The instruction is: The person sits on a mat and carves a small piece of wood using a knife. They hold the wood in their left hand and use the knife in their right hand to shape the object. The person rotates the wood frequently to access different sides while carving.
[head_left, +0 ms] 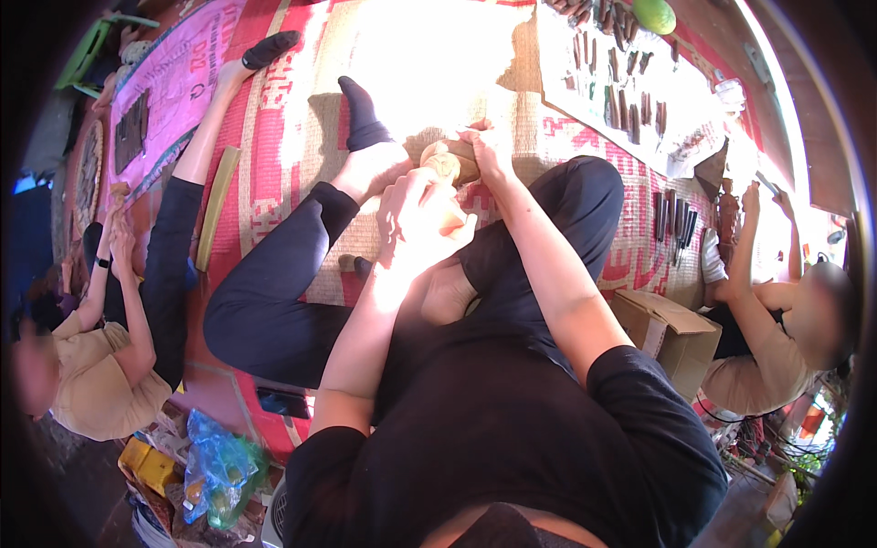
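I sit on a red and tan woven mat (pixel 260 183) with a tan, rounded piece that looks like wood (pixel 449 162) held in front of me, above my feet. My left hand (pixel 422 224) is closed, its curled fingers against the near side of the piece. At its far right side, my right hand (pixel 491 149) grips it with bent fingers. Strong sunlight washes out both hands, so any small tool between the fingers cannot be made out.
Several dark-handled tools (pixel 674 219) lie on the mat to the right, beyond a cardboard box (pixel 667 340). A white sheet (pixel 585 96) at the far right bears many brown pieces. People sit at left (pixel 114 374) and right (pixel 763 356). A flat yellowish strip (pixel 217 208) lies left.
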`<state>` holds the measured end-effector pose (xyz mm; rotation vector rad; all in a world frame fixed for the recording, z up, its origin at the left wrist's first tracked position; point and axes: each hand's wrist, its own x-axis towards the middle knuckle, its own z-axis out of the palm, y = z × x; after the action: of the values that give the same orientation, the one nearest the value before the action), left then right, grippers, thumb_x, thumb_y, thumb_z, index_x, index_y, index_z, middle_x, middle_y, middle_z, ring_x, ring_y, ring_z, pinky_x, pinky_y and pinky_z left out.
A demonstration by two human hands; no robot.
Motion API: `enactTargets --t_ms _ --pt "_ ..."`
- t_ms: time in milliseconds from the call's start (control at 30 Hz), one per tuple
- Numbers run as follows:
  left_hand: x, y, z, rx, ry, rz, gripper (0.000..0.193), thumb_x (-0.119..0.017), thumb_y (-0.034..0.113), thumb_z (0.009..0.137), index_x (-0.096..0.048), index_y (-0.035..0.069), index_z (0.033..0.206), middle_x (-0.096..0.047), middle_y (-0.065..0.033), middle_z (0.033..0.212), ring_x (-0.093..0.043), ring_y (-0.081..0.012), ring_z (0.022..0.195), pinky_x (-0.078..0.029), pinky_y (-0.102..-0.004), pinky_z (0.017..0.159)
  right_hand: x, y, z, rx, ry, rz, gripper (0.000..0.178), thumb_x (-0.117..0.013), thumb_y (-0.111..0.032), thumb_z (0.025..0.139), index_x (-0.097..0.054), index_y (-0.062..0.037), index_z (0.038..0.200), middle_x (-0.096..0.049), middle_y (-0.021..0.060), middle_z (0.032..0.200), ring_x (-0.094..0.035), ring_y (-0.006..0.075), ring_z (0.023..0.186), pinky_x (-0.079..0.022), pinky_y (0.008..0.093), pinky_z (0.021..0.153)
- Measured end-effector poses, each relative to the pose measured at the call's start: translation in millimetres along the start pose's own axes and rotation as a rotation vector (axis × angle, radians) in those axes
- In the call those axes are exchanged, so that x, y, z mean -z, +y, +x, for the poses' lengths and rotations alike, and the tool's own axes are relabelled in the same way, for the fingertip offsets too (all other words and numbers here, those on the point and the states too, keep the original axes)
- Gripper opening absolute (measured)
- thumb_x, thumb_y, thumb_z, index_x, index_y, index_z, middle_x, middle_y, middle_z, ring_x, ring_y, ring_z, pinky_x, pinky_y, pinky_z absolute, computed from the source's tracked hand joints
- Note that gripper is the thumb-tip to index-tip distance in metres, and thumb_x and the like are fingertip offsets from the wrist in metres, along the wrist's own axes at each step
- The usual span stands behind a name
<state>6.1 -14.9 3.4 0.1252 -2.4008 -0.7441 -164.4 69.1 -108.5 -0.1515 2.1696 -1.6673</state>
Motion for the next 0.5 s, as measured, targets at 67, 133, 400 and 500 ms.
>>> enactTargets --t_ms 67,133,400,500 --pt "-2 1 -1 0.000 0.016 0.010 0.038 -0.085 0.028 0.058 -0.067 0.012 0.087 -0.058 -0.0045 0.095 -0.060 -0.0239 0.081 -0.049 -0.0403 0.070 11 1 -6 -0.115 -0.063 0.228 0.014 -0.072 -0.009 0.084 -0.066 0.0019 0.090 -0.069 0.0097 0.080 -0.064 0.0156 0.079 -0.051 0.0276 0.074" --pt "-3 -1 -3 0.019 0.036 0.003 0.037 -0.084 0.028 0.058 -0.067 0.012 0.086 -0.058 -0.0041 0.095 -0.060 -0.0238 0.081 -0.049 -0.0403 0.071 14 -4 -21 -0.124 -0.126 0.252 0.011 -0.072 -0.009 0.085 -0.065 -0.0012 0.088 -0.068 0.0067 0.082 -0.064 0.0143 0.079 -0.050 0.0264 0.073" --pt "-1 8 -8 -0.018 -0.097 0.026 0.038 -0.086 0.028 0.060 -0.068 0.012 0.090 -0.059 -0.0072 0.102 -0.062 -0.0274 0.091 -0.053 -0.0420 0.078 7 -1 -8 -0.004 0.026 -0.094 0.012 -0.071 -0.011 0.079 -0.068 -0.0019 0.087 -0.068 0.0118 0.081 -0.064 0.0198 0.077 -0.050 0.0317 0.071" --pt "-1 9 -7 -0.017 -0.086 0.027 0.041 -0.086 0.029 0.060 -0.068 0.011 0.092 -0.059 -0.0078 0.102 -0.062 -0.0281 0.091 -0.053 -0.0423 0.079 17 5 -11 -0.072 -0.016 0.217 0.019 -0.072 -0.019 0.082 -0.067 -0.0012 0.087 -0.067 0.0129 0.083 -0.063 0.0192 0.079 -0.050 0.0314 0.070"
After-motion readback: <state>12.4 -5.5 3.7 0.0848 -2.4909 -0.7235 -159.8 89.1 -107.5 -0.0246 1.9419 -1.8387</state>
